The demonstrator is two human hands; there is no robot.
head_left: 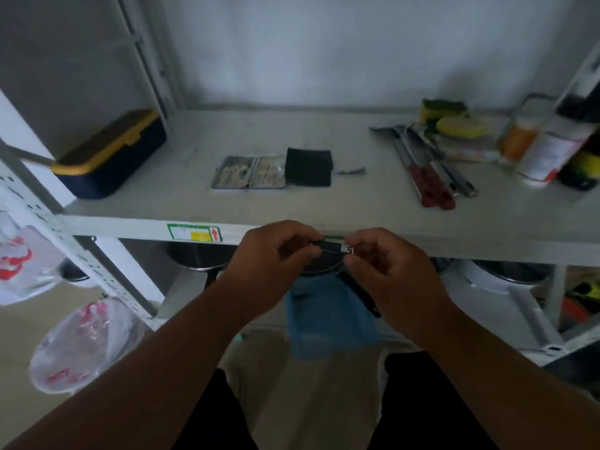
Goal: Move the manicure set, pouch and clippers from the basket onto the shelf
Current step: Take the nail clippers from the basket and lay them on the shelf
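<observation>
Both of my hands hold a black and silver nail clipper (334,247) in front of the shelf's front edge (389,235). My left hand (276,254) pinches its left end and my right hand (386,261) pinches its right end. On the grey shelf behind, an open manicure set (248,173) lies flat with its tools showing. A black pouch (308,166) lies right beside it, touching its right side. A small dark object (352,171) lies just right of the pouch. No basket is in view.
A dark box with a yellow lid (110,154) stands at the shelf's left. Red-handled utensils (428,177), sponges (454,121) and bottles (552,151) crowd the right. Pots (198,258) and a blue cloth (328,316) sit on the lower level. Plastic bags (81,342) hang at the left.
</observation>
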